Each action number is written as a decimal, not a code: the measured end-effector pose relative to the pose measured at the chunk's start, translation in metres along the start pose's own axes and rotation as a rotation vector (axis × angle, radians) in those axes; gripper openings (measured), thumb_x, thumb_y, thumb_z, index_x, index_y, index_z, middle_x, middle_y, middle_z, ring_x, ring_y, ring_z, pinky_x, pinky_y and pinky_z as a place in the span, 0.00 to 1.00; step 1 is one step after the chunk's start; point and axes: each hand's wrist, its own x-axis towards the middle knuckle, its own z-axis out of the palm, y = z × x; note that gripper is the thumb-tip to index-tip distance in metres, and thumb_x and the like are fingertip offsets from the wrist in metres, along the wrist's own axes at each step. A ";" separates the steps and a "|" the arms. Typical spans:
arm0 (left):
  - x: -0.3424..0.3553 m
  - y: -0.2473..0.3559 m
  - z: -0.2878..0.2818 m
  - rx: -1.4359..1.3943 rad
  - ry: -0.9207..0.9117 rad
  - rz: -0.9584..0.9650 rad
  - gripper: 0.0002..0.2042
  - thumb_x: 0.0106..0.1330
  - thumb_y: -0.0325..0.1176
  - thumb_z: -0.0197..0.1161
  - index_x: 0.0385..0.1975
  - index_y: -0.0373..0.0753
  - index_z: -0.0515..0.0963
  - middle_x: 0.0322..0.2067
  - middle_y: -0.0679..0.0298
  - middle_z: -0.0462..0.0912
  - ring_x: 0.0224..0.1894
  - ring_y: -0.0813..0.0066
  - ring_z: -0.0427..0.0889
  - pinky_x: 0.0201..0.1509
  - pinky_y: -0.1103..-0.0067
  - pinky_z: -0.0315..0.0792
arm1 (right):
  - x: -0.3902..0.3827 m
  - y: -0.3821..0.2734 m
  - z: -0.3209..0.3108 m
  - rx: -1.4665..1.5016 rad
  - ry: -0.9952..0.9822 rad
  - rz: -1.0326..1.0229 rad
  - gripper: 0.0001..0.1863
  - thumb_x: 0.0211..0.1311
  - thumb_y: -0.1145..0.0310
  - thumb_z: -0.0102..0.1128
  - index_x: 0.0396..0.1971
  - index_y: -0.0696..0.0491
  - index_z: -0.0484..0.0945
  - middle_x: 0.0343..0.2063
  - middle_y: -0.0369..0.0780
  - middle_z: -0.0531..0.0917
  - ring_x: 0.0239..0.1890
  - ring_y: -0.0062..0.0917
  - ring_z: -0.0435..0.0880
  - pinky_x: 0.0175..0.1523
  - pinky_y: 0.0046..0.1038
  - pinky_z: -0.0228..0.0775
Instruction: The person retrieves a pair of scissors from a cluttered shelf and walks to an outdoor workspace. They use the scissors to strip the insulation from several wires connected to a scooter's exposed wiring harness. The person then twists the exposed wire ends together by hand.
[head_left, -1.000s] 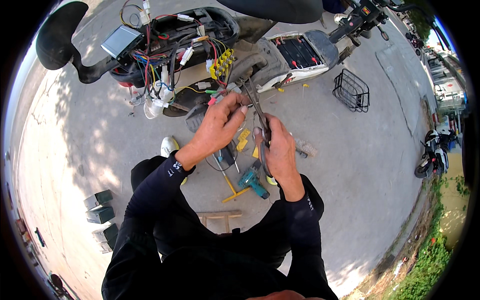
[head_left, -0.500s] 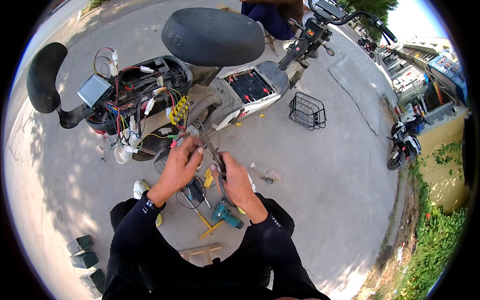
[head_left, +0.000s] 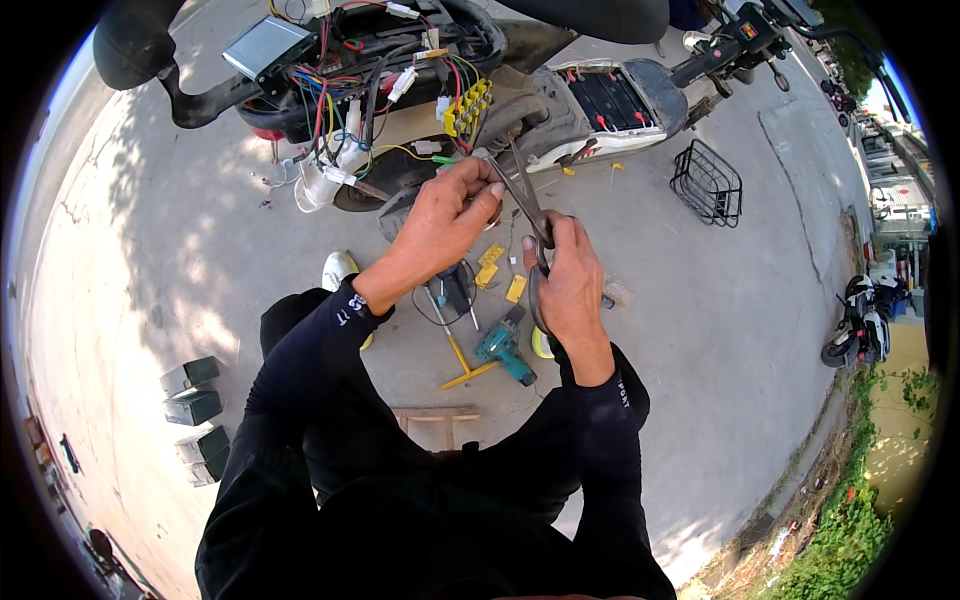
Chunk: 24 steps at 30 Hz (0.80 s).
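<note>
My right hand is wrapped round the handles of dark metal scissors, their blades parted and pointing up toward the scooter. Close beside the blades, my left hand is pinched at the fingertips; what lies between them is too small to make out. Just beyond it, a yellow terminal block hangs among loose coloured wires and white plugs. These wires come out of the opened rear of an electric scooter, where a silver box also sits. Black batteries with red terminal caps fill its floor compartment.
Below my hands lie a teal power drill, a yellow T-handled tool and yellow pieces. A wooden stool is between my legs. Dark box-shaped blocks stand at left, a black wire basket at right.
The view has tipped downward and swung left, so the scooter and both hands appear farther right and higher. The right hand still holds the scissors and the left stays pinched beside the blades.
</note>
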 end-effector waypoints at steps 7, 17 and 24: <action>0.001 -0.006 0.008 0.069 0.040 0.123 0.07 0.73 0.28 0.57 0.38 0.30 0.74 0.28 0.61 0.85 0.31 0.80 0.80 0.37 0.78 0.73 | -0.001 -0.001 0.000 -0.098 0.035 -0.073 0.20 0.60 0.73 0.65 0.52 0.55 0.73 0.40 0.48 0.80 0.40 0.47 0.81 0.41 0.43 0.73; -0.001 0.000 0.005 0.058 -0.018 0.055 0.07 0.73 0.25 0.55 0.45 0.29 0.76 0.34 0.62 0.85 0.38 0.80 0.83 0.44 0.80 0.76 | 0.000 -0.001 -0.002 -0.105 -0.007 -0.070 0.24 0.54 0.72 0.69 0.51 0.54 0.73 0.36 0.48 0.78 0.40 0.47 0.80 0.40 0.45 0.73; -0.002 0.004 0.006 0.114 -0.030 0.050 0.06 0.73 0.24 0.55 0.44 0.29 0.75 0.33 0.62 0.86 0.37 0.80 0.83 0.44 0.79 0.76 | -0.001 -0.001 -0.005 -0.115 -0.013 -0.057 0.20 0.59 0.71 0.67 0.50 0.54 0.72 0.35 0.47 0.79 0.39 0.47 0.81 0.38 0.45 0.73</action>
